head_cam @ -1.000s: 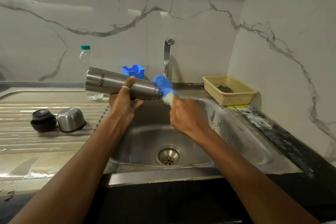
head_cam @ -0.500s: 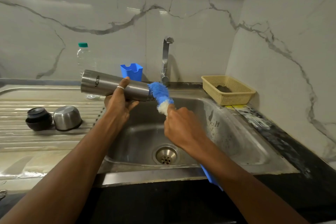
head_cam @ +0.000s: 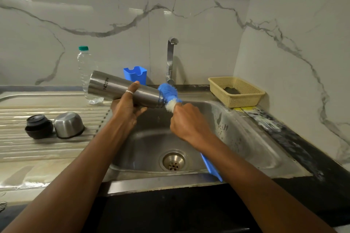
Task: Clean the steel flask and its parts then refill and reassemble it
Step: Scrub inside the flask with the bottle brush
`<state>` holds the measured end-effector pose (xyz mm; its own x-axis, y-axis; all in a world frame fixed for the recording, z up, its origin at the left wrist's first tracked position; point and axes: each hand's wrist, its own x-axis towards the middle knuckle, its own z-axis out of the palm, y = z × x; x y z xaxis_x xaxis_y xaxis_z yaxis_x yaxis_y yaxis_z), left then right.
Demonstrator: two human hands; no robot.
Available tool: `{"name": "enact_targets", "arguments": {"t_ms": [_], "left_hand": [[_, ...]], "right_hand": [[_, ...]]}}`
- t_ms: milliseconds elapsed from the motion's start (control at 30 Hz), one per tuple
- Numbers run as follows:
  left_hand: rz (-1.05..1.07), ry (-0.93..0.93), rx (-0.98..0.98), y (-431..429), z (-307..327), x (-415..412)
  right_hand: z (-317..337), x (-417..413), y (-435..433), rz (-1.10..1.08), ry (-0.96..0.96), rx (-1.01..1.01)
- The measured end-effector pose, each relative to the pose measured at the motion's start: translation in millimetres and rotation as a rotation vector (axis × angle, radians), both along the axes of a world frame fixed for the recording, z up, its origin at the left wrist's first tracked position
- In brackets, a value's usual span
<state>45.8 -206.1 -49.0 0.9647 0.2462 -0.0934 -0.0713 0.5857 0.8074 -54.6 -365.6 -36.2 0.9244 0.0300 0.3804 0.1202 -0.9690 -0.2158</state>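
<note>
Steel flask point(head_cam: 121, 89) sits near-horizontal over the sink point(head_cam: 236, 128), mouth to the right and blue brush point(head_cam: 169, 94) head at the mouth, mostly outside. Scrubbing looks midway: black cap point(head_cam: 38, 126) and steel cup point(head_cam: 68, 124) lie apart on the tabletop point(head_cam: 47, 149) at left, and rinse, refill and reassembly are not yet done. Left hand point(head_cam: 126, 108) grip wraps the flask's mid-body from below, thumb over the top; right hand point(head_cam: 187, 121) grip is closed round the brush handle just below the bristles, both forearms reaching over the sink edge.
</note>
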Motion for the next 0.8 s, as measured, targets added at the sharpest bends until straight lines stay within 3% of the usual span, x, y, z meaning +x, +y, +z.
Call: {"name": "enact_targets", "arguments": {"t_ms": [200,567,800], "left_hand": [[0.007,0.029,-0.036,4.7,-2.7,5.4],[-0.173,-0.006,-0.069,7.6,-2.2,13.1],[-0.116,-0.017,-0.077,10.6,-5.2,15.8]], "right_hand": [[-14.5,-17.9,6.4,0.036,0.004,-0.038],[-8.2,-2.0,-3.4,-0.009,-0.052,0.006],[-14.8,-14.9,7.2,0.007,-0.057,-0.057]]}}
